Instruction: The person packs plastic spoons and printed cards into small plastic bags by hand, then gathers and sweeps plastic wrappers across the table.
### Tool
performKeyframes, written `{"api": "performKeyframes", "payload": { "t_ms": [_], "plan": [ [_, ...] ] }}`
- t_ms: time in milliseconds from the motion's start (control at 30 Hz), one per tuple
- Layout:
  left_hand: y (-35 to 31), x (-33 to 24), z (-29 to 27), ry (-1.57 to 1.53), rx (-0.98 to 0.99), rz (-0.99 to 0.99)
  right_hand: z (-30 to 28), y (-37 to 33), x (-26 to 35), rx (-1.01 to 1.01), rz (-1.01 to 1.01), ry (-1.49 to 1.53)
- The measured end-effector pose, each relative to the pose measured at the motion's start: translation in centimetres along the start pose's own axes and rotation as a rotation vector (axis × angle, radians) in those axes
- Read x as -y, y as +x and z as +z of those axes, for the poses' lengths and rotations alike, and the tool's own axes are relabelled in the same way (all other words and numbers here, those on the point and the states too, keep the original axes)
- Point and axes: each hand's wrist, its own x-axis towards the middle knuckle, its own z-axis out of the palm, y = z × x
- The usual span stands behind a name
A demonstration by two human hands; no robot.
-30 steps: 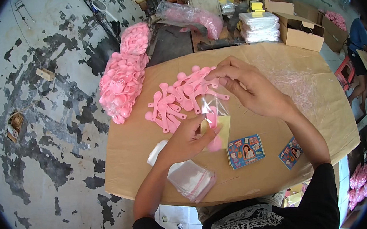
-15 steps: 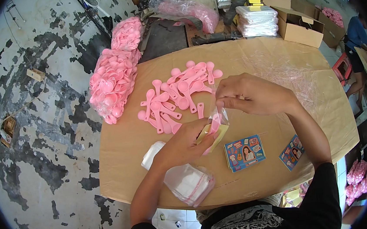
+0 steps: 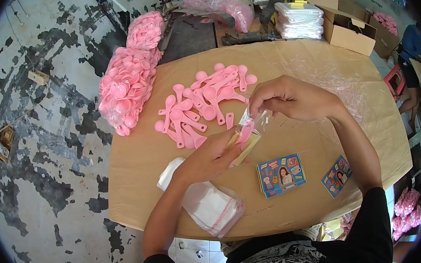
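My left hand [image 3: 208, 159] is closed around a clear plastic bag [image 3: 262, 126], near the middle of the table. In the bag are a pink plastic scoop [image 3: 245, 130] and a yellowish card [image 3: 248, 150]. The right hand [image 3: 295, 98] pinches the bag's upper end between thumb and fingers. Behind my hands a loose heap of pink scoops [image 3: 210, 92] lies on the brown paper. Closer to me are a stack of blue printed cards [image 3: 281, 175] and, under my right forearm, a separate blue card [image 3: 335, 176]. Stacked clear bags [image 3: 216, 208] lie beside my left forearm.
Large bags packed with pink scoops [image 3: 127, 86] stand at the table's far left edge. Thin clear plastic strips [image 3: 334, 80] litter the right side. Wrapped white packs [image 3: 300, 21] and an open cardboard box [image 3: 349, 34] stand behind. At far right another person [image 3: 411, 59] sits.
The top of the bag is pulled wider and now shows crumpled at my right fingers. My right hand has lifted slightly away. The whole view has shifted a little.
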Motion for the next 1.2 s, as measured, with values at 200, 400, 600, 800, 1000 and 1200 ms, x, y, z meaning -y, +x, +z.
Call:
{"api": "performKeyframes", "payload": {
  "t_ms": [200, 400, 600, 800, 1000, 1200],
  "plan": [
    [0.0, 1.3, 0.4, -0.058, 0.027, 0.033, 0.3, 0.4, 1.1, 0.008, 0.086, -0.083],
    [0.3, 0.5, 0.6, -0.169, -0.014, -0.106, 1.4, 0.8, 0.5, -0.006, 0.062, -0.122],
    [0.2, 0.4, 0.1, -0.212, -0.015, -0.145, -0.4, 0.5, 3.4, -0.351, 0.112, -0.047],
    [0.6, 0.6, 0.3, -0.22, -0.075, -0.068, -2.8, -1.0, 4.1, -0.537, 0.086, -0.211],
    [0.3, 0.8, 0.5, -0.178, -0.106, -0.064, -1.3, -0.1, 3.8, -0.455, 0.042, -0.152],
    [0.5, 0.2, 0.5, -0.195, -0.137, -0.087, -2.0, -0.5, 3.8, -0.477, 0.061, -0.161]
  ]
}}
